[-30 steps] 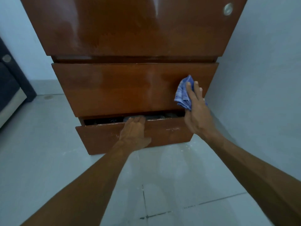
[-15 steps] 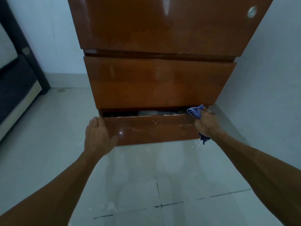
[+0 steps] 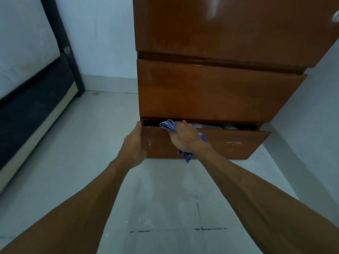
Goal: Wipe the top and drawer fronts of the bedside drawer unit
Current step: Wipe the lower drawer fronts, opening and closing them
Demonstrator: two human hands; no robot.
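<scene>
**A:** Where are the hands?

**B:** The right hand [image 3: 183,138] is curled tight round a crumpled blue cloth [image 3: 167,125]. It presses the cloth on the top edge of the bottom drawer front [image 3: 238,151], toward its left end. One tuft of cloth sticks out past the fingers and another hangs below the wrist.

**A:** And the other?

**B:** The left hand [image 3: 134,145] lies flat against the left end of that same front, fingers straight and together, holding nothing. The two hands are near each other but apart.

**A:** Is that drawer closed?

**B:** No. It stands a little way out of the glossy reddish-brown wooden drawer unit [image 3: 183,19], leaving a dark slot along its top. Some pale things [image 3: 201,125] show in the slot to the right of the cloth; I cannot tell what they are.

**A:** The rest of the unit?

**B:** The middle drawer front [image 3: 220,94] sits above. The uppermost front [image 3: 256,37] carries a round metal fitting [image 3: 336,21] at the right edge of view. White flecks [image 3: 233,143] mark the bottom front.

**A:** Around it?

**B:** Pale grey floor tiles [image 3: 165,198] lie beneath and a pale wall [image 3: 102,37] stands behind. At the left is a dark bed frame [image 3: 60,39] with a white mattress [image 3: 23,43].
</scene>
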